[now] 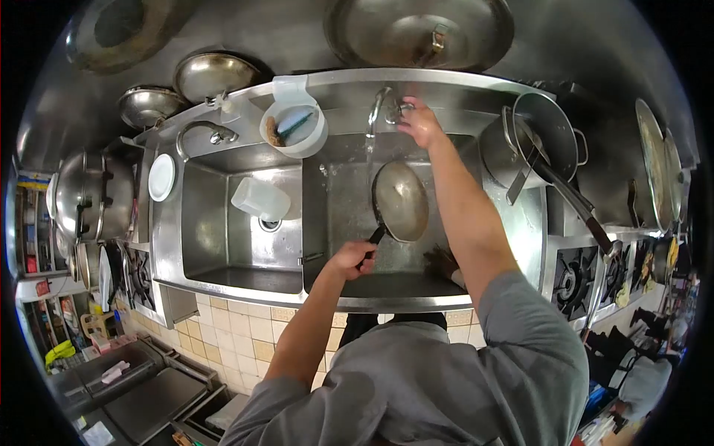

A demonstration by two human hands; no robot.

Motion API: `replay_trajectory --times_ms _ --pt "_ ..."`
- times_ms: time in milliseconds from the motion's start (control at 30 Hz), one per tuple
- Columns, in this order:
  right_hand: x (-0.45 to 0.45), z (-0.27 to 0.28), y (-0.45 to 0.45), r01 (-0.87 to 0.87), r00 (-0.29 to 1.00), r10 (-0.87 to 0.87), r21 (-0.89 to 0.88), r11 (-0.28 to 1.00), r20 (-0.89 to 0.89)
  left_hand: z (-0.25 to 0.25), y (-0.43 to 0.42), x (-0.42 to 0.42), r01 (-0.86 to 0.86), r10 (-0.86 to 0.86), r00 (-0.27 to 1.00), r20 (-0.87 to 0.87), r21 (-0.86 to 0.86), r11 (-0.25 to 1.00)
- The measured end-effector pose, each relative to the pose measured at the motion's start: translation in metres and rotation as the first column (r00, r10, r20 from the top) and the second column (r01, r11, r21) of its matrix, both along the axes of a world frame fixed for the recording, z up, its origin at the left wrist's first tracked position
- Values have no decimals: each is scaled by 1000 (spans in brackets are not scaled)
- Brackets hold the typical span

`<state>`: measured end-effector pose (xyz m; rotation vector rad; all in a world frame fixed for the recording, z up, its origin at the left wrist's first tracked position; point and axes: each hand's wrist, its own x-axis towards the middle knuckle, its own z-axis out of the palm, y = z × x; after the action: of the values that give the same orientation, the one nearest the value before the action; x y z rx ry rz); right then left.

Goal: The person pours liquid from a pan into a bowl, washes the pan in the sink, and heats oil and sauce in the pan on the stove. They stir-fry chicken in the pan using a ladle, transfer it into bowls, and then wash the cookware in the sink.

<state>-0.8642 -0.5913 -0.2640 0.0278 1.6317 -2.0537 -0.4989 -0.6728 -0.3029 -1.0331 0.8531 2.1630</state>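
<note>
My left hand (352,259) is wrapped round the black handle of a frying pan (402,201). The pan is held tilted over the right sink basin (338,215), its round metal surface looking wet. Up at the back ledge, my right hand (421,123) has its fingers on the lever of the faucet (383,104), partly hiding it. A stream of water falls from the spout beside the pan's left edge. Lower in the same basin, a dark bristly brush (442,264) lies partly hidden by my right forearm.
A clear plastic container (260,199) lies in the left basin (204,215). Between the basins at the back sits a white tub (303,145) holding scrubbing tools. Large pots (547,134) with a long-handled tool stand at right. Woks (212,76) lean behind; stove burners (574,276) flank the sink.
</note>
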Motion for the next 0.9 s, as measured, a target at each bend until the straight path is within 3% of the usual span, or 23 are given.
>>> replay_trajectory --times_ms 33,100,133,167,200,233,267,300,333,367,433,467,500,533,600,667,700,733,767,800,833,867,900 --pt "-13 -3 -1 16 1000 -16 2 1000 -3 7 3 5 16 -16 1000 -3 2 1000" --pt "-29 -7 4 -183 973 141 235 955 184 24 11 25 221 -250 967 -56 -309 925" --pt "-7 10 9 -95 992 121 437 895 -32 32 15 37 322 -412 910 -50 -542 776" --pt "-3 -14 5 -26 998 52 476 879 -43 28 11 50 347 -540 840 -46 -720 601" --pt "23 -2 20 4 968 162 658 753 -192 23 7 62 334 -641 767 17 -864 377" --pt "43 -32 31 105 928 160 647 755 -337 11 3 82 261 -700 712 57 -946 189" --pt "90 15 49 89 934 216 769 634 -286 32 7 93 171 -698 715 40 -978 120" --pt "132 19 72 159 926 156 732 663 -343 58 9 104 65 -682 731 8 -996 58" --pt "178 12 99 307 854 48 577 756 -518 66 7 120 31 -667 744 -42 -995 97" --pt "226 25 134 325 861 -30 504 800 -507 69 2 132 -11 -637 765 -93 -991 133" --pt "322 52 205 451 849 -186 493 744 -495 69 -14 159 153 -637 765 96 -988 35" --pt "365 49 245 495 835 -234 496 713 -497 75 -19 165 120 -664 742 88 -993 2" --pt "411 69 283 501 861 -301 588 635 -409 80 -23 171 84 -687 722 81 -996 -29" --pt "456 43 335 486 871 -253 672 558 -421 80 -29 174 19 -713 701 9 -1000 6" --pt "540 29 414 663 744 -389 668 337 -542 70 -36 173 -113 -778 622 -89 -993 24" --pt "626 -6 507 472 769 -530 877 92 -358 80 -18 170 -205 -822 543 -169 -977 65" --pt "686 -49 559 435 747 -566 901 17 -349 93 2 164 -192 -820 544 -178 -978 86" --pt "755 -107 606 487 720 -469 854 -182 -511 101 26 161 -176 -816 545 -190 -978 110" --pt "829 -180 657 274 563 -782 953 -129 -268 99 45 161 -182 -823 533 -199 -976 118" --pt "888 -184 676 -201 763 -636 977 -71 111 100 68 159 -150 -817 496 -295 -955 254" --pt "943 -201 670 215 292 -955 977 15 -49 98 101 160 -162 -834 434 -341 -940 300" --pt "989 -204 663 218 228 -968 963 157 106 103 137 160 -168 -845 369 -386 -922 348" --pt "1028 -206 651 227 163 -952 930 290 258 127 183 166 145 -726 545 -418 -807 573"
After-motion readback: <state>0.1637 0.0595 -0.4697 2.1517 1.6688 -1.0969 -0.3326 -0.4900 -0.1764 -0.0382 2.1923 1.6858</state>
